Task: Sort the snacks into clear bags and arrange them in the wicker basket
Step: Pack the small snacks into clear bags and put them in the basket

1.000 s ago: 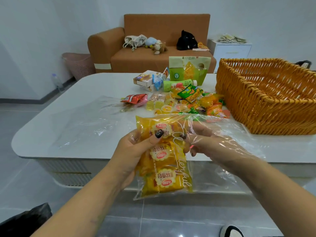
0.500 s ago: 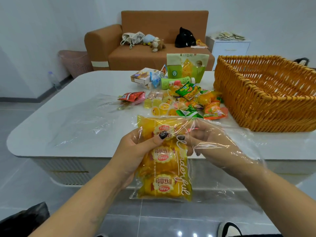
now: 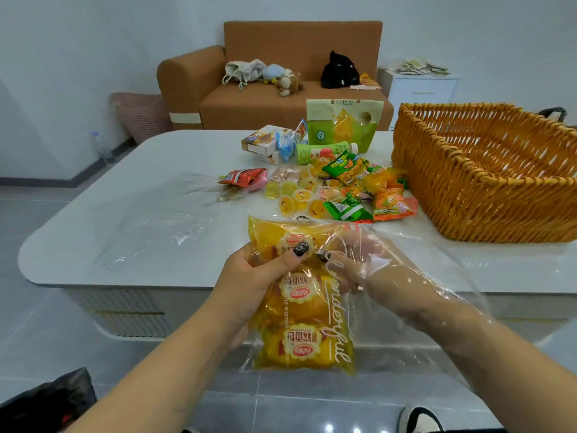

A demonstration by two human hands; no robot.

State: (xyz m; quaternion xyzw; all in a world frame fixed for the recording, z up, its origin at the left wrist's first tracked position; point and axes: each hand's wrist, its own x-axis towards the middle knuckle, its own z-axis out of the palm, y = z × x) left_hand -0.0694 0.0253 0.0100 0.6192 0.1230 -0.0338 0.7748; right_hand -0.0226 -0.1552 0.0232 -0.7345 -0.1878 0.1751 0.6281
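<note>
- One clear bag point(image 3: 304, 295) of yellow snack packs is filled; my left hand point(image 3: 249, 285) grips its side, off the near edge of the surface point(image 3: 131, 232)
- Right hand point(image 3: 359, 267), under loose film, pinches the bag's mouth beside my left thumb
- Wicker basket point(image 3: 487, 195) holds nothing I can see; loose snacks point(image 3: 340, 189) wait unsorted

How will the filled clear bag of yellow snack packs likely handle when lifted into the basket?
The clear bag is probably floppy: its film creases around the left hand. Likely light, since it hangs from a pinch. Its glossy film may slip.
</note>
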